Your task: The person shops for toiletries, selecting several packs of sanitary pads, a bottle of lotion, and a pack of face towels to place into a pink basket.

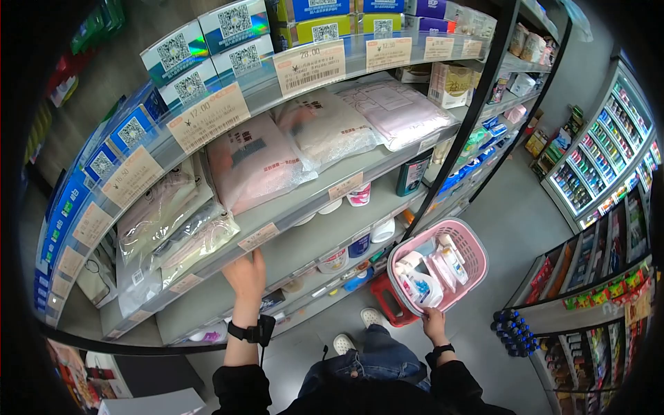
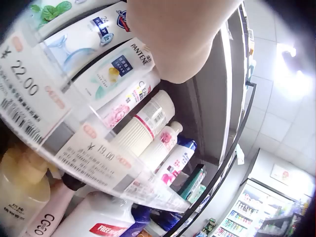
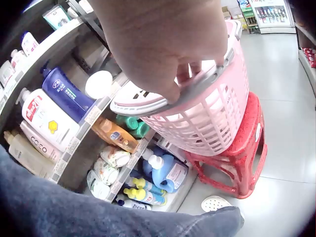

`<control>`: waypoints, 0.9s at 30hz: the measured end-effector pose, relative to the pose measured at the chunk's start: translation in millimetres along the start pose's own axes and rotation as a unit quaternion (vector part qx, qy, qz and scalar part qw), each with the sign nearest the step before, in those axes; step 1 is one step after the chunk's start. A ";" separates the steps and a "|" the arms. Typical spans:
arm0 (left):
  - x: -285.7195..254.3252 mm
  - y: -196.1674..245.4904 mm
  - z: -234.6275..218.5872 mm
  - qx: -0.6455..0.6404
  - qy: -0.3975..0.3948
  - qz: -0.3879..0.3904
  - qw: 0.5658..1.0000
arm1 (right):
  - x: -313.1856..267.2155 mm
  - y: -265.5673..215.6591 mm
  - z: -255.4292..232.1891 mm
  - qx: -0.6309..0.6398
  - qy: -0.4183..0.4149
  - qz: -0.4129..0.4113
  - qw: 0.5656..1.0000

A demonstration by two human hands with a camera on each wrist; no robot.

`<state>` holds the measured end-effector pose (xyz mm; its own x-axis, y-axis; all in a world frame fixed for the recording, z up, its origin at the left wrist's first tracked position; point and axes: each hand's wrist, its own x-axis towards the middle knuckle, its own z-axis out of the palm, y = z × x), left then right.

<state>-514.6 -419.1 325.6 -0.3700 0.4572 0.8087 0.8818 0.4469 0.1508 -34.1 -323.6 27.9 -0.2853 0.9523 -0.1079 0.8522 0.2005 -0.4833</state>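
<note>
My left hand [image 1: 247, 274] reaches in under the shelf that bears flat plastic-wrapped packs [image 1: 259, 162]; its fingers are hidden beneath the shelf edge. In the left wrist view that hand [image 2: 180, 42] overlaps the upper end of a white Pantene bottle [image 2: 116, 71], beside another white bottle [image 2: 89, 37]. Whether its fingers hold anything I cannot tell. My right hand [image 1: 434, 326] grips the near rim and grey handle of a pink shopping basket [image 3: 212, 121], fingers curled over the edge. Inside the basket lie white bottles [image 1: 425, 290] and pink-and-white packs [image 1: 440, 268].
The basket stands on a red plastic stool [image 3: 252, 148] on the grey floor. Bottles such as a blue pump bottle [image 3: 64, 94] line the lower shelves. Price tags edge each shelf. Across the aisle are a snack rack [image 1: 595, 304] and drinks fridges [image 1: 602, 145].
</note>
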 end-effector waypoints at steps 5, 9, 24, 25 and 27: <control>-27.3 4.7 -16.2 -0.057 0.149 -0.009 0.987 | -3.1 2.2 6.2 -0.001 0.045 -0.027 0.999; -48.0 -9.5 -35.4 -0.135 0.023 0.030 0.990 | -2.4 1.0 8.2 0.004 0.063 -0.028 0.998; -64.1 6.7 -74.2 -0.199 0.119 -0.105 0.967 | 10.9 -10.2 -10.0 -0.045 -0.073 0.071 0.994; -60.6 10.0 -75.9 -0.200 0.120 -0.104 0.967 | 13.4 -12.8 -14.4 -0.046 -0.108 0.091 0.989; -54.0 18.2 -79.9 -0.131 0.141 -0.149 0.970 | 20.1 -12.0 -23.1 -0.054 -0.097 0.064 0.992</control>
<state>-455.1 -497.1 330.2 -0.5576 0.0931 0.8248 0.8060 0.2985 0.5112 -40.0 -301.5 51.6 -0.2412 0.9114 -0.3333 0.9263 0.1137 -0.3592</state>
